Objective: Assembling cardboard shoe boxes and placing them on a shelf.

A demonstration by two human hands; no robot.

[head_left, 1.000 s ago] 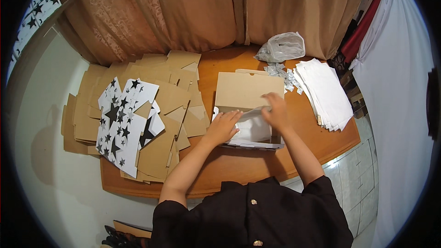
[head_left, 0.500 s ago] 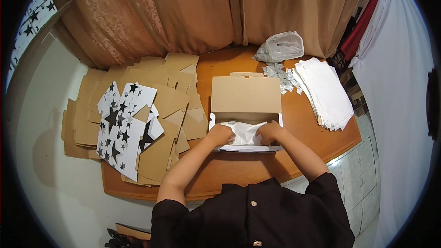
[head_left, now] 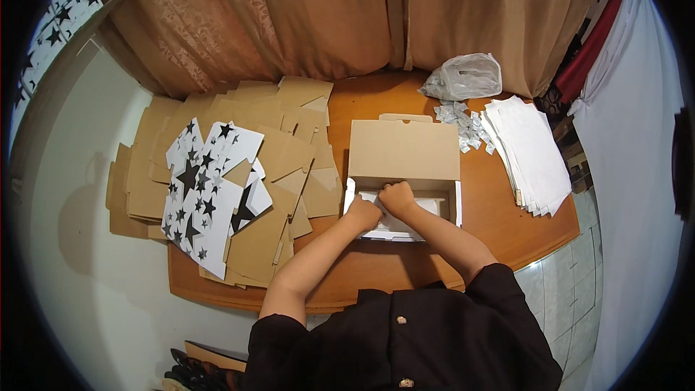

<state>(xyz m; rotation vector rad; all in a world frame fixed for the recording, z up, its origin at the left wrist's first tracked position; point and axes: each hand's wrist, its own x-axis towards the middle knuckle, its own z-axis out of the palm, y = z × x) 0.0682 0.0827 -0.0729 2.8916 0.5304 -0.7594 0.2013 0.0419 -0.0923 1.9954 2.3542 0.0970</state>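
Note:
An opened cardboard box (head_left: 404,150), brown inside with its lid raised at the back, stands on the wooden table in front of me. White paper (head_left: 428,207) lies inside it, partly covered by my hands. My left hand (head_left: 363,213) is at the box's front left, fingers curled on the paper's left part. Close beside it, my right hand (head_left: 396,199) reaches into the box with its fingers closed at the paper. Both sets of fingertips are largely hidden.
Flat brown cardboard blanks (head_left: 279,130) are piled on the left, with white star-printed ones (head_left: 203,195) on top. To the right lie a stack of white paper sheets (head_left: 527,156), small clear sachets (head_left: 463,127) and an open plastic bag (head_left: 467,76). The table (head_left: 507,235) has a curved front edge.
My right hand has moved left from the box's right side to beside my left hand. The paper spread between the hands before now lies lower in the box. The view has shifted slightly.

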